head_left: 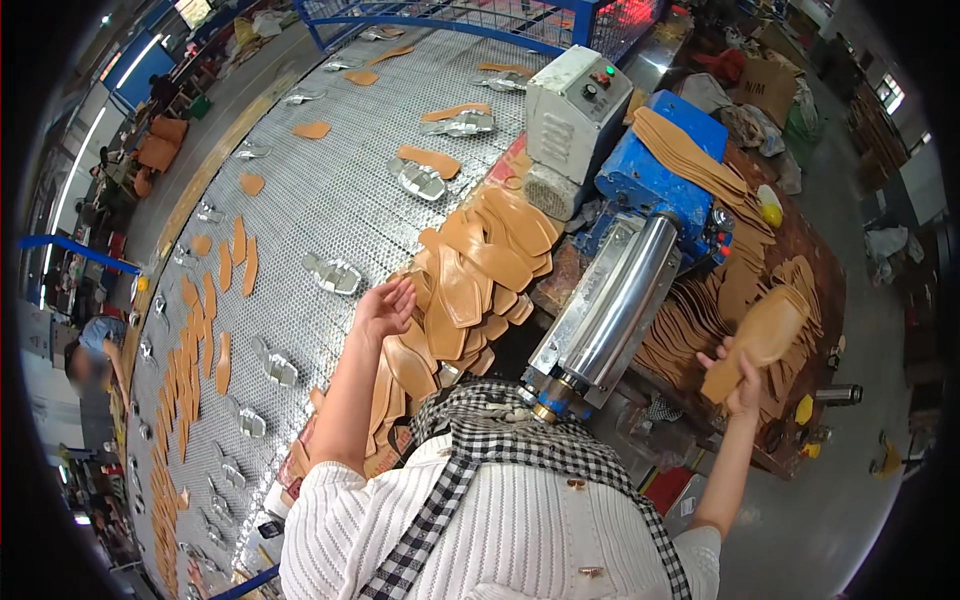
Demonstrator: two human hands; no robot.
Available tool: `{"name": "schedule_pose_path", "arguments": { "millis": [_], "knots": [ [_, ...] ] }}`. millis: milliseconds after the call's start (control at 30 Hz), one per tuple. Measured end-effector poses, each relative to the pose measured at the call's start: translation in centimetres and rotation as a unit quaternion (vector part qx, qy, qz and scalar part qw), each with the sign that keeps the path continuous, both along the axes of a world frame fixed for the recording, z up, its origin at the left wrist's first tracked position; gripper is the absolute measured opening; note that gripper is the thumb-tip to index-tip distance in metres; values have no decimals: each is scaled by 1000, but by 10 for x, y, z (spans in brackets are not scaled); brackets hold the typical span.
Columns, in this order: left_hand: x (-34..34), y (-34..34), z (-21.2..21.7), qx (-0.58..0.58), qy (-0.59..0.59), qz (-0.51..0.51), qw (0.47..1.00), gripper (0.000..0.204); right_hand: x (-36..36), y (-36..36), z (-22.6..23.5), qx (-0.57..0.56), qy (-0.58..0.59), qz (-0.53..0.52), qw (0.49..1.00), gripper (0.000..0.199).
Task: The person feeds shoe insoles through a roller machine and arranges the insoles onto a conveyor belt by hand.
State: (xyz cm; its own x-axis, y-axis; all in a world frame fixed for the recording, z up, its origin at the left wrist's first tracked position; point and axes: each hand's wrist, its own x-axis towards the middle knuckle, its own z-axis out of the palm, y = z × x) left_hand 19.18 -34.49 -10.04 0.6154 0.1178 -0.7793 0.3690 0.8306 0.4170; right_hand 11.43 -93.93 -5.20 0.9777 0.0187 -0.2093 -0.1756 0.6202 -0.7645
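My right hand (pixel 742 388) grips a tan insole (pixel 772 325) by its narrow end, with the wide end pointing up and away. The insole is held over stacks of similar tan insoles (pixel 690 325) on a brown table to the right. My left hand (pixel 384 308) is empty, palm up with fingers loosely bent and apart. It hovers at the left edge of a glossy heap of tan insoles (pixel 462 300). Between my hands stands a blue roller machine (pixel 660 155) with a shiny steel roller (pixel 632 300); more insoles (pixel 690 155) lie across its top.
A wide metal mesh conveyor (pixel 350 150) on the left carries metallic shoe lasts (pixel 333 275) and scattered insoles (pixel 223 362). A grey control box (pixel 575 110) stands behind the heap. Blue railing (pixel 450 22) crosses the far end. Another person (pixel 100 340) is beyond the conveyor's left side.
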Motion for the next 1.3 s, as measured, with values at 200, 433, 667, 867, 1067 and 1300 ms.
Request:
{"name": "schedule_pose_path", "arguments": {
  "millis": [200, 433, 667, 867, 1067, 1300],
  "knots": [
    [5, 20, -5, 10, -29, -34, 999, 22, 12, 30, -19, -120, -79, 12, 990, 53],
    [-7, 50, -39, -22, 46, -21, 998, 17, 11, 43, -7, -155, -63, 2, 986, 65],
    [-10, 36, -40, 3, 9, -11, 1000, 21, 1, 57, 3, -225, -97, -60, 968, 60],
    [-2, 24, -28, 4, 13, -20, 1000, 18, -8, 61, 8, -339, -92, -79, 933, 44],
    [0, 9, -19, -9, 33, -42, 999, 19, -8, 46, -10, -278, -85, -4, 957, 39],
    [5, -1, -25, 30, 34, -44, 998, 20, 12, 61, -14, -549, -200, -156, 796, 34]
  ]
}}
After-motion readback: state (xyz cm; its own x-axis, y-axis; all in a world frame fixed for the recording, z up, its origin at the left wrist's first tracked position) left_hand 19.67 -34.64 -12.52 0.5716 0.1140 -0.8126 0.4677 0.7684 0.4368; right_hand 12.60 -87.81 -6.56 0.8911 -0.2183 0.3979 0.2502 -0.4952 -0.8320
